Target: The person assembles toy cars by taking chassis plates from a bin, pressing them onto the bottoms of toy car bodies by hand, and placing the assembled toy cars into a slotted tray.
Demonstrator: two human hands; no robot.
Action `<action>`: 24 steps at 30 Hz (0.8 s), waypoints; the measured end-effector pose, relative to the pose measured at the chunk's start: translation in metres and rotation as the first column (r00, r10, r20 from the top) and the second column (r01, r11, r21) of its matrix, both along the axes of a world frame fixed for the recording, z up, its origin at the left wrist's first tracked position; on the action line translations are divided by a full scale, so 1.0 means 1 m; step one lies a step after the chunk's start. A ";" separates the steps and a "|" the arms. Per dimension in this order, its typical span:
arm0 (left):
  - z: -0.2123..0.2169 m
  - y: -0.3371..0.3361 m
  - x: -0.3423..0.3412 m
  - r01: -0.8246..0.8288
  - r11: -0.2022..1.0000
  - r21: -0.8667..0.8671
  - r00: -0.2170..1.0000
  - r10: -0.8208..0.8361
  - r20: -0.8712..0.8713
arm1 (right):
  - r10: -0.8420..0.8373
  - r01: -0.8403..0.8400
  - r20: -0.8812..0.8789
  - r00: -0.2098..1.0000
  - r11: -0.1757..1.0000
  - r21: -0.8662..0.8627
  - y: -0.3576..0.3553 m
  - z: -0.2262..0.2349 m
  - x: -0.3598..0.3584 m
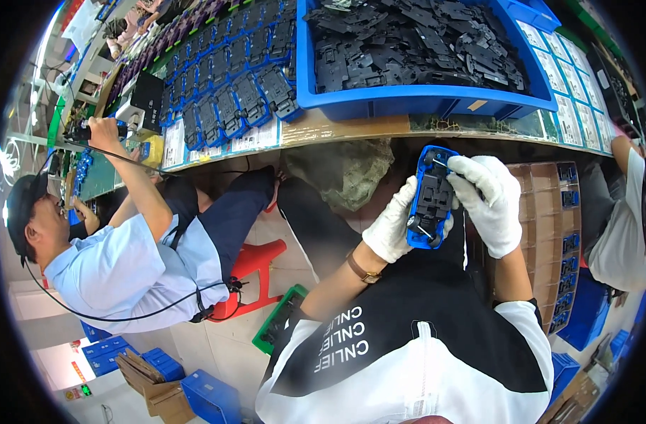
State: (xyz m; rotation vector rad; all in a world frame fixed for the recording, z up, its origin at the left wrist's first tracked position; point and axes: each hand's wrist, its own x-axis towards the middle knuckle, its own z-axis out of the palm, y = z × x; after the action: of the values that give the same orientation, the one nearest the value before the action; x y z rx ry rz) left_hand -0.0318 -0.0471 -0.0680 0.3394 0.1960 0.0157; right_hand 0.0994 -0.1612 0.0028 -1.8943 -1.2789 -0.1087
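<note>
Both gloved hands are holding a blue toy car shell (431, 198): left hand (393, 230) fingers clamped underneath, right hand (489, 201) fingers gripping its top edge, below the worktop (351, 127).

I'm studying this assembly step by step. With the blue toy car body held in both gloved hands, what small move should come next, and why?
Probably press the black chassis plate flat into the blue car body. The left hand cradles the body from below while the right hand pinches its upper end; the plate lies inside the shell, though whether it is fully seated cannot be told.
</note>
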 end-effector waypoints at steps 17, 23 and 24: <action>-0.010 0.011 -0.008 0.008 0.995 -0.095 0.998 -0.002 0.058 | 0.223 -0.216 0.101 0.970 0.973 -0.076 0.019 0.006 0.013; -0.011 0.013 -0.008 -0.007 0.989 -0.147 0.998 0.016 0.058 | 0.207 -0.163 0.253 0.945 0.969 -0.185 0.028 0.007 0.010; -0.009 0.013 -0.009 -0.019 0.989 -0.149 0.998 0.028 0.061 | 0.212 -0.167 0.251 0.945 0.968 -0.186 0.028 0.008 0.008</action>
State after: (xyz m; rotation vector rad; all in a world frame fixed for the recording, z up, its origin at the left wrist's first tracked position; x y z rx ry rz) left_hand -0.0403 -0.0341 -0.0769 0.1882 0.1380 0.0346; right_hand 0.1079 -0.1337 0.0109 -1.9285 -1.6950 -0.1695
